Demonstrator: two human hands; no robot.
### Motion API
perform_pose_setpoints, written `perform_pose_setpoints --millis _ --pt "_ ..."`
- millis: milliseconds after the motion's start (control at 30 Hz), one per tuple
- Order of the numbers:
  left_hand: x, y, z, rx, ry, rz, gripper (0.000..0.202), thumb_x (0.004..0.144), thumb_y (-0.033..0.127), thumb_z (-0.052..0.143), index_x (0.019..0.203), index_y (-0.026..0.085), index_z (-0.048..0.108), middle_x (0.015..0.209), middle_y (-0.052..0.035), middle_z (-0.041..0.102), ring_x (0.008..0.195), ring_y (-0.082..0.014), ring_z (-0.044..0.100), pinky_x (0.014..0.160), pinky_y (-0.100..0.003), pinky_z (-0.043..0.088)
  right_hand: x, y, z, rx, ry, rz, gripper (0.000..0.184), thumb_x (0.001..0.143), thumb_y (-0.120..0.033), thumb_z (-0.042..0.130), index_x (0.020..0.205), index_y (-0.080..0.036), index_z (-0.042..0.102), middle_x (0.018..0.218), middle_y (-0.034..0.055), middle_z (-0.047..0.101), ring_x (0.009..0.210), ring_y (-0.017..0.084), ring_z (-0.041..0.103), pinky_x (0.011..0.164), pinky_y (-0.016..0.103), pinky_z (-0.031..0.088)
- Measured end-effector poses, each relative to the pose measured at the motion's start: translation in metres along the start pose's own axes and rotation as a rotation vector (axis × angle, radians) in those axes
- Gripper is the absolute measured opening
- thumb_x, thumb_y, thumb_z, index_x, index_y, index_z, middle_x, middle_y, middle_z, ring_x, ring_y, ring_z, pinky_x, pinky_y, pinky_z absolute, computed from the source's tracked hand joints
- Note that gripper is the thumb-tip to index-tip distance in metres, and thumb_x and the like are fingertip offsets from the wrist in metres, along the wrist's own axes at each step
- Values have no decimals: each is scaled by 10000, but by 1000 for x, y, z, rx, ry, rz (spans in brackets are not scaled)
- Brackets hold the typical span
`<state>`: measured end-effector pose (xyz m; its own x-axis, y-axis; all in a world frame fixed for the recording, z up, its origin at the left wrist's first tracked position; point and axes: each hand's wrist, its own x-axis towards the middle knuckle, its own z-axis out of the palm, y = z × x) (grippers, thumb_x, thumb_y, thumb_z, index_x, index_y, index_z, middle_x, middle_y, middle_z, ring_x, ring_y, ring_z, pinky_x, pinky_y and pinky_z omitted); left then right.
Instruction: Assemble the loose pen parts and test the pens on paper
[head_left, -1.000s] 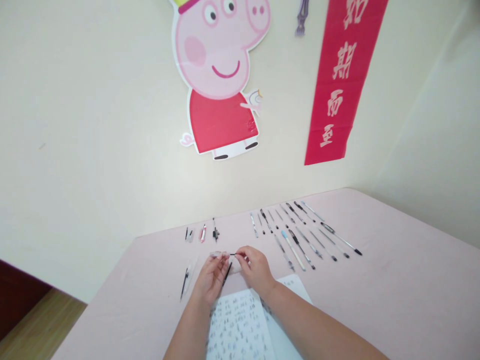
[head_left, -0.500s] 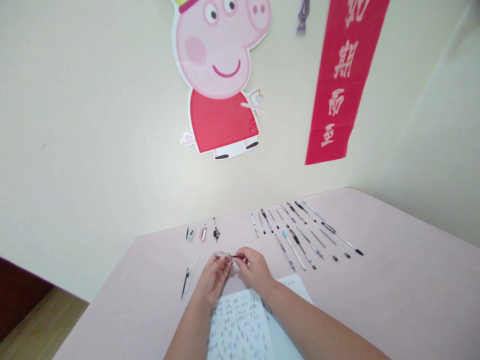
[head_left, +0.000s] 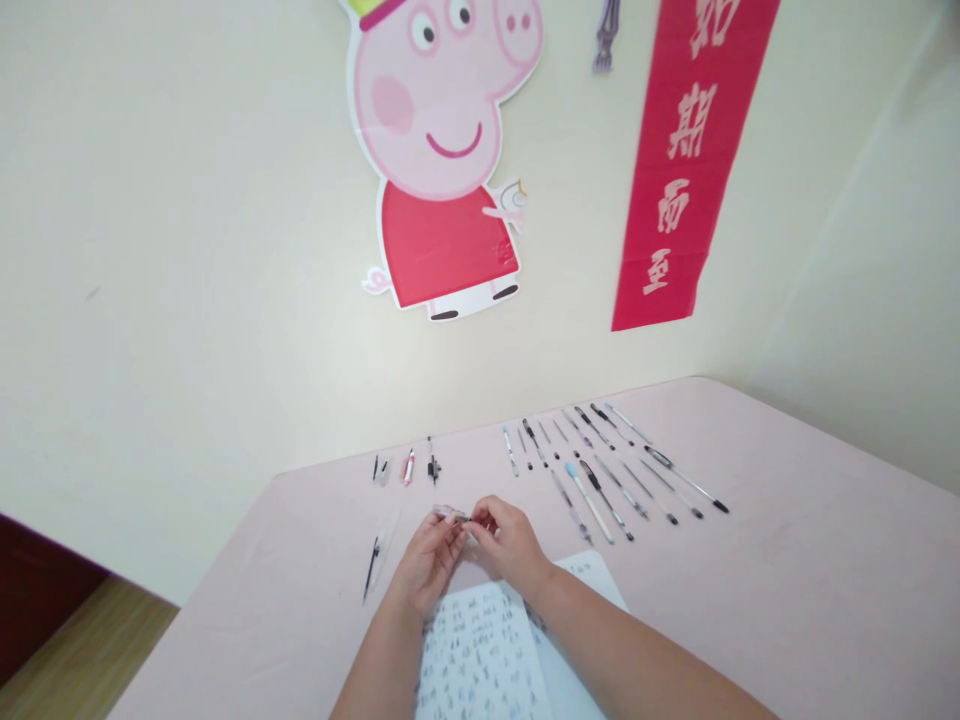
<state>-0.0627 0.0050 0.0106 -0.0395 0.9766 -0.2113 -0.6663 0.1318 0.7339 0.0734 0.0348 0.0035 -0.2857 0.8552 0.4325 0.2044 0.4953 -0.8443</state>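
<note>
My left hand (head_left: 429,562) is closed around a small pen (head_left: 446,512) with a clear barrel, holding it up over the table. At the pen's dark right end, the fingertips of my right hand (head_left: 511,536) are pinched together. The fingers cover much of the pen, so its exact parts are hard to make out. Left of my hands lie a thin black pen piece (head_left: 370,570) and a clear tube (head_left: 387,545). Beneath my wrists is a sheet of handwritten paper (head_left: 484,650), with another sheet (head_left: 589,575) partly under it.
Pens and refills (head_left: 592,495) lie in two slanted rows at the right. Along the far left edge of the pink table (head_left: 787,560) are a black compass (head_left: 433,465), a red-and-white item (head_left: 408,467) and small pieces (head_left: 382,470). A wall (head_left: 225,300) stands behind.
The pen in my hands has tilted slightly, and the dark piece that hung below my left fingers no longer shows. Both hands stay in nearly the same place.
</note>
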Motion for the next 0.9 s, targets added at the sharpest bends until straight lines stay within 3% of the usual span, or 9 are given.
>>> perform_pose_setpoints --millis 300,467,667,900 --pt "0 1 1 -28 0 -6 55 751 66 597 760 118 581 741 -26 622 662 -84 615 651 -181 535 -1 0 -2 15 -17 0 50 769 -212 576 789 -181 542 680 -19 576 601 108 530 583 215 424" --pt "4 0 -3 -79 87 39 98 776 30 544 749 114 587 723 -31 631 658 -87 622 646 -188 541 -1 0 -4 -34 -15 -48 77 828 -230 507 800 -173 551 707 0 596 624 111 537 597 216 417" --pt "6 5 -5 -195 201 43 184 815 19 473 697 100 589 671 -47 640 615 -84 621 552 -158 523 2 9 -4 -174 28 -105 105 797 -120 487 821 -173 574 745 14 598 671 132 526 639 243 409" --pt "8 9 -5 -280 261 74 242 808 -7 461 633 100 589 630 -38 644 597 -90 628 550 -163 528 1 1 -6 -360 -165 -318 132 771 -72 522 812 -169 601 822 46 603 828 172 511 748 290 404"
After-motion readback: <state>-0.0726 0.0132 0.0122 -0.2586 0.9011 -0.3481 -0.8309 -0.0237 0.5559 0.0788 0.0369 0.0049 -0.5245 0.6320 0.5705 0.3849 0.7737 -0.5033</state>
